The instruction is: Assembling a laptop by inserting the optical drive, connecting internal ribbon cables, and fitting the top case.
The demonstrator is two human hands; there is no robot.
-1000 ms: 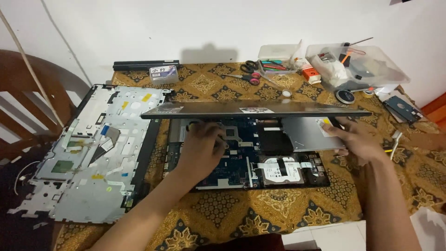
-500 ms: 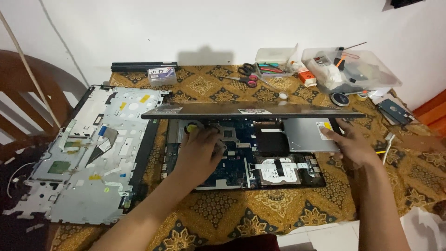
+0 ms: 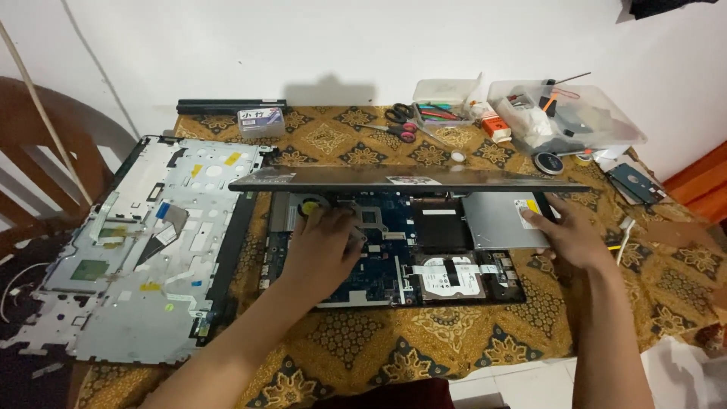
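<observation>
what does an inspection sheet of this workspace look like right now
surface: table under a gold and brown patterned cloth
job's things: opened laptop base, blue circuit board bare, silver drive at its right end, lid partly raised at the back
clutter: removed top cover lying inside up at left; scissors, clear plastic boxes, tape roll, loose hard drive along the far edge
grippers: left hand flat on the circuit board; right hand on the silver drive
cables: white cable at right, thin white wire at far left
surroundings: white wall, wooden chair at left
</observation>
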